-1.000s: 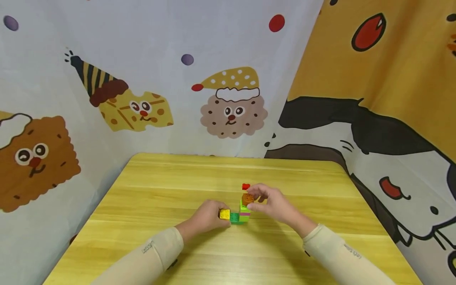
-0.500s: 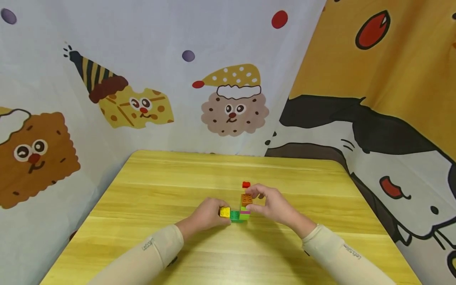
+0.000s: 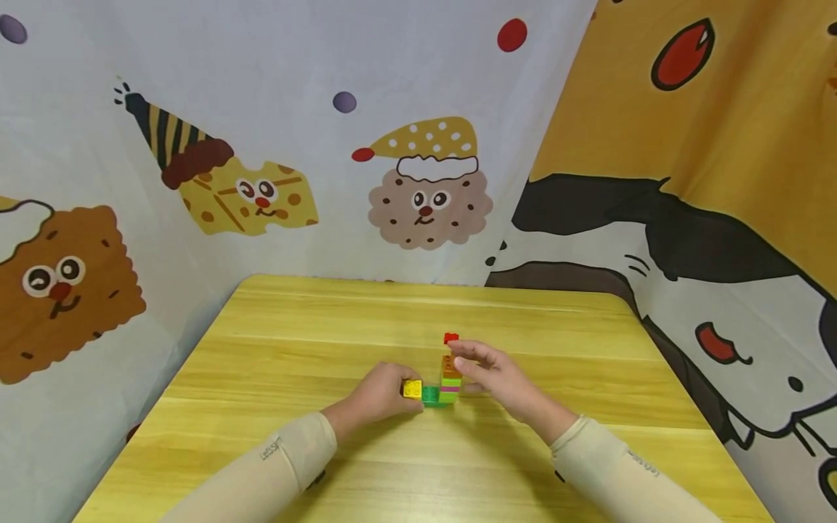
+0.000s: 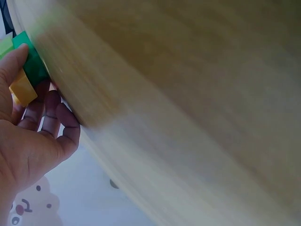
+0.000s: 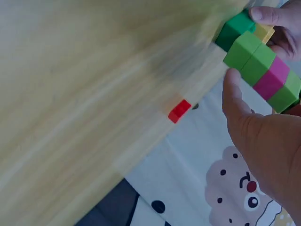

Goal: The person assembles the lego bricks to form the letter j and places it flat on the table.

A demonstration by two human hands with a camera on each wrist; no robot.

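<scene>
My left hand [image 3: 386, 392] holds the left end of a toy building-brick build, around a yellow brick [image 3: 413, 389] on a dark green base brick [image 3: 431, 394]. In the left wrist view, the thumb lies on the green brick. From the base's right end rises a tower of lime green bricks [image 5: 254, 61] with a pink brick [image 5: 272, 77] among them. An orange brick [image 3: 448, 367] tops it, partly hidden by my right hand [image 3: 497, 374]. That hand's fingers are loosely extended beside the tower, its thumb over the orange brick's right edge in the head view.
A small red brick [image 5: 179, 111] lies on the wooden table [image 3: 314, 319], just beyond the tower. Behind the table hangs a cloth [image 3: 275, 73] printed with cartoon food.
The orange brick, tilted between my right fingers a second ago, now sits level on the tower. My right thumb has shifted upward and its fingers have loosened. The left hand keeps its grip.
</scene>
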